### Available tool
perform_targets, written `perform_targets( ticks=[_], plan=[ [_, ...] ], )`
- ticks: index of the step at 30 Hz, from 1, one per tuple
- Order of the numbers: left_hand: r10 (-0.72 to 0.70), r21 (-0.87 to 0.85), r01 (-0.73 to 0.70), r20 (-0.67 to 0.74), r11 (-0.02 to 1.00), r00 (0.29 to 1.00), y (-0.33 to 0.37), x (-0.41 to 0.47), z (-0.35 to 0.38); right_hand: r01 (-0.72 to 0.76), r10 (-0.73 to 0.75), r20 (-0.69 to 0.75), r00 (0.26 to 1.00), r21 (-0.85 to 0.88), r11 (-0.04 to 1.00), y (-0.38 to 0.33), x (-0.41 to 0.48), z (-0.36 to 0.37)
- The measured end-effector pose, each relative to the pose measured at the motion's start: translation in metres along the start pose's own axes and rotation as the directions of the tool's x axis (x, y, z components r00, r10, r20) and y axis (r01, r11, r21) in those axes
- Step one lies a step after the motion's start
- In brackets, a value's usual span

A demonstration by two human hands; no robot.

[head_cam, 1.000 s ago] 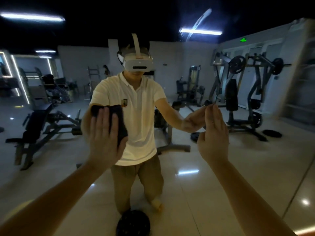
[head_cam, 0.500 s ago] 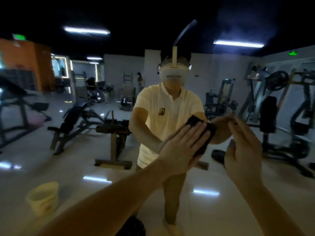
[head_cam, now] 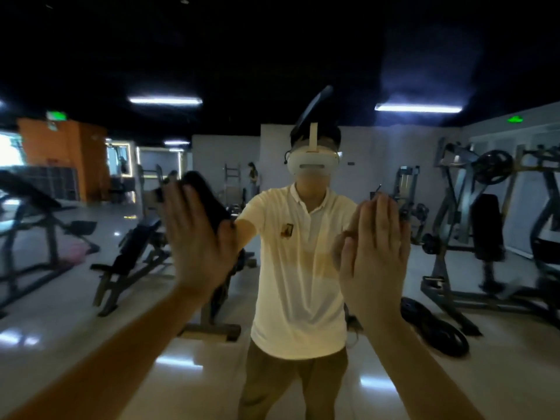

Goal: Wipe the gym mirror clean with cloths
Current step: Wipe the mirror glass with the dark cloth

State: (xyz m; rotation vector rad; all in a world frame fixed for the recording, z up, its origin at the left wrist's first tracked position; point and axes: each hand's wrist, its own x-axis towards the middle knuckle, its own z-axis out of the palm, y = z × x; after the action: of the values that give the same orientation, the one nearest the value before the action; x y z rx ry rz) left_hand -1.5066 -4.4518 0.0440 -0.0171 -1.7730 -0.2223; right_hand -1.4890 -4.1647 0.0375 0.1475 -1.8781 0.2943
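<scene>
Both arms are up, palms flat to the mirror [head_cam: 515,353], which fills our view. Left grip [head_cam: 197,237]: fingers straight and together, pointing to 12 o'clock, palm pressing the dark cloth [head_cam: 204,194] onto the glass. The fingers are not curled round it, so this grip is spread flat, not clenched. The cloth sits between palm and mirror. Most of it is hidden behind the hand; the visible part sticks out past the fingertips and the index side, from 12 to 2 o'clock of the grip.

Right grip [head_cam: 375,253] lies at 3 o'clock of the left, apart from it, at about the same height. It is also flat, with straight fingers against the glass. Whether a cloth lies under it we cannot tell.

In the reflection:
- our white polo shirt [head_cam: 300,283] between the two grips
- white headset [head_cam: 312,162] at 12 o'clock
- incline bench [head_cam: 133,250] at 9 o'clock
- plate-loaded machine [head_cam: 485,225] at 3 o'clock
- weight plates [head_cam: 436,328] on the floor at 4 o'clock
</scene>
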Motion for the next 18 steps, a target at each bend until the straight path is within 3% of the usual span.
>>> perform_targets(
  ticks=[4,7,12,14,18],
  plan=[
    [0.248,-0.101,-0.237,0.114,0.966,0.962,0.111,0.0,0.019,0.051,-0.05,-0.027,0.998,0.023,0.998,0.008,0.003,-0.007],
    [0.476,-0.135,-0.458,0.174,0.879,0.862,0.179,-0.013,0.03,0.038,-0.036,-0.025,0.999,0.076,0.996,0.014,0.005,-0.018],
    [0.601,-0.09,-0.595,0.167,0.799,0.781,0.157,-0.002,0.023,0.029,-0.021,-0.057,0.998,0.146,0.989,0.016,0.016,-0.032],
    [0.557,-0.037,-0.558,0.147,0.829,0.817,0.115,0.012,0.015,0.07,-0.058,-0.073,0.996,0.176,0.982,0.006,0.024,-0.032],
    [0.334,0.058,-0.341,0.108,0.938,0.936,0.01,0.052,-0.009,0.155,-0.144,-0.084,0.986,0.142,0.978,-0.023,0.057,-0.023]
  ],
)
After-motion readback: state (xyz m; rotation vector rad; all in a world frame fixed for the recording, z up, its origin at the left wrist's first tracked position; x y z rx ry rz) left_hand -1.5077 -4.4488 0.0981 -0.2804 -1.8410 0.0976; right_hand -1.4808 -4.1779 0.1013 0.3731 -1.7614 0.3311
